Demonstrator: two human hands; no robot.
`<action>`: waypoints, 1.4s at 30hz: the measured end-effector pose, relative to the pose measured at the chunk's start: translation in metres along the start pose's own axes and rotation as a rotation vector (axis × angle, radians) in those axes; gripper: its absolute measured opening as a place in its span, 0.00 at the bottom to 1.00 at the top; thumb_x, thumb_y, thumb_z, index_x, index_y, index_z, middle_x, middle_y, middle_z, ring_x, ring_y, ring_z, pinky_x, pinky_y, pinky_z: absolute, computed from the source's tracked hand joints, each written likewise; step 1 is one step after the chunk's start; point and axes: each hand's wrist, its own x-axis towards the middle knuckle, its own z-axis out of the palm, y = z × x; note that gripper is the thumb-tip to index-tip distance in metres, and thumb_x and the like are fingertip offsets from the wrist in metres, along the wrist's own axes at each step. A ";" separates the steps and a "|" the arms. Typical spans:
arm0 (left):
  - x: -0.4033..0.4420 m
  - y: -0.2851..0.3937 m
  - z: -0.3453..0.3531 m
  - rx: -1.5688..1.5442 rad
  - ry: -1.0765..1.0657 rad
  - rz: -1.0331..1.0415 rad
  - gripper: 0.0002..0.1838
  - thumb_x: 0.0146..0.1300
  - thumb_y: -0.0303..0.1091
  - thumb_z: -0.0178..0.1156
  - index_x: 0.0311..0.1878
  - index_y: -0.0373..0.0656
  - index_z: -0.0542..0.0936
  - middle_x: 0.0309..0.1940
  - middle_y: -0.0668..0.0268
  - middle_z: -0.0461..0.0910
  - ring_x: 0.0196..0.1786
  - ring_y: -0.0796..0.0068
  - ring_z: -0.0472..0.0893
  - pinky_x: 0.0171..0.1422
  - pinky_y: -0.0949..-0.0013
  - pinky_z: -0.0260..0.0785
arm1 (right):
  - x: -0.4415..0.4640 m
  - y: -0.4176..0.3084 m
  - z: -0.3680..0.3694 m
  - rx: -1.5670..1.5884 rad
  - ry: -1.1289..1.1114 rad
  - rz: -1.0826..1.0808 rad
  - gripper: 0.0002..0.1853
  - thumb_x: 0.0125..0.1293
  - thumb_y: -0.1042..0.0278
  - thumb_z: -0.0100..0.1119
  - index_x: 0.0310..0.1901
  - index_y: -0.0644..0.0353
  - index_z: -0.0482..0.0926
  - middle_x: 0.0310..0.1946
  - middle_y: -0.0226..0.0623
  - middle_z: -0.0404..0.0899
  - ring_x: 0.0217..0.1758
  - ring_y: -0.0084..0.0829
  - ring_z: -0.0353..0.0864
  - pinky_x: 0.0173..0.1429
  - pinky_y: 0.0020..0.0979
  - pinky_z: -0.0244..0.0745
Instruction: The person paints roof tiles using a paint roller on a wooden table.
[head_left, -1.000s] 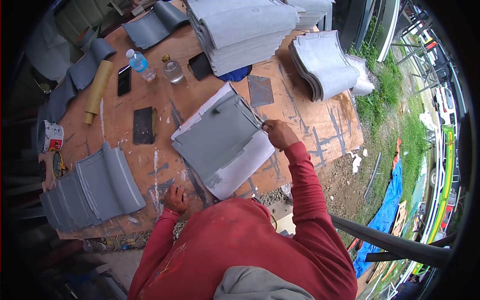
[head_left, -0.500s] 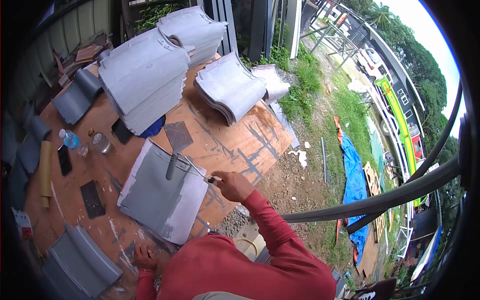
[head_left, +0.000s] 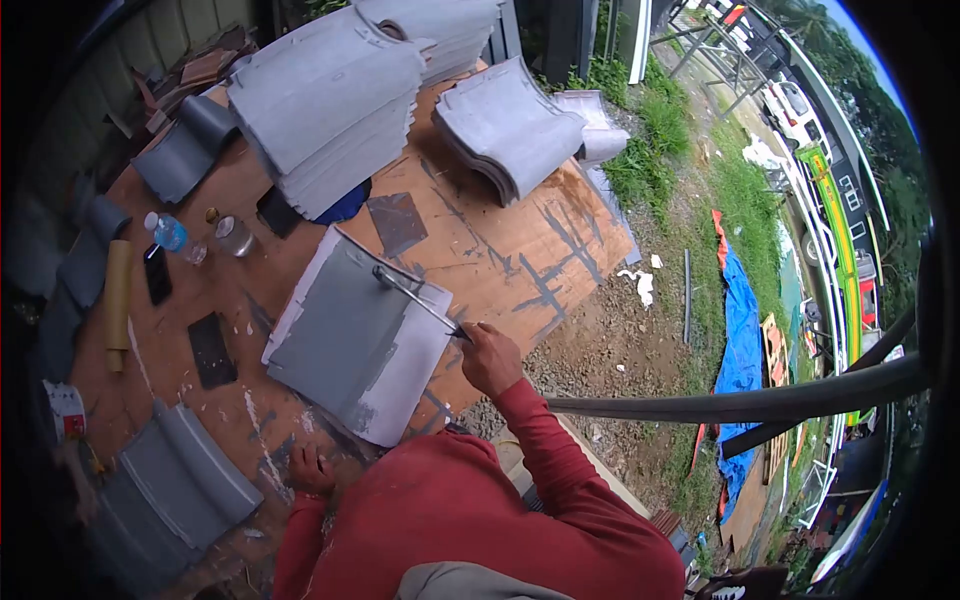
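Paint roller (head_left: 386, 279) is apparently resting its head on the grey-coated part of the tile (head_left: 335, 315), which is lying on the table (head_left: 505, 300) before the person. The right hand (head_left: 490, 358) is gripping the handle; the left hand (head_left: 312, 470) is lying loose, seemingly empty, near the tile. Even coverage is probably calling for light pressure and overlapping strokes across the pale strip (head_left: 415, 348).

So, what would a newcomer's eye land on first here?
Probably the tile on the table, mostly grey with a pale strip down its right side, and the right hand holding a thin-shafted tool over it. Then the tall stack of pale tiles behind it, and the blue tarp off to the right.
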 end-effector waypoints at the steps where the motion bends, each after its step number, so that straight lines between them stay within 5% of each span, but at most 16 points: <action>1: 0.001 0.004 -0.004 0.002 -0.035 -0.047 0.22 0.55 0.34 0.60 0.55 0.40 0.77 0.48 0.48 0.72 0.47 0.42 0.78 0.50 0.46 0.73 | 0.004 -0.004 0.018 0.058 0.037 -0.024 0.13 0.67 0.65 0.62 0.50 0.60 0.84 0.41 0.48 0.86 0.42 0.53 0.86 0.45 0.49 0.80; 33: 0.014 0.015 -0.020 -0.028 0.006 -0.021 0.21 0.53 0.31 0.61 0.53 0.42 0.78 0.46 0.53 0.73 0.46 0.47 0.79 0.49 0.48 0.76 | 0.052 -0.037 0.056 0.289 0.004 0.070 0.13 0.68 0.69 0.62 0.49 0.67 0.84 0.39 0.58 0.86 0.43 0.59 0.85 0.48 0.50 0.78; 42: 0.012 0.013 -0.017 -0.022 -0.001 -0.027 0.21 0.54 0.31 0.62 0.54 0.42 0.78 0.45 0.53 0.73 0.46 0.47 0.79 0.49 0.49 0.76 | 0.066 -0.067 0.084 0.349 0.167 -0.022 0.13 0.70 0.68 0.62 0.49 0.69 0.84 0.40 0.60 0.85 0.45 0.60 0.85 0.50 0.48 0.79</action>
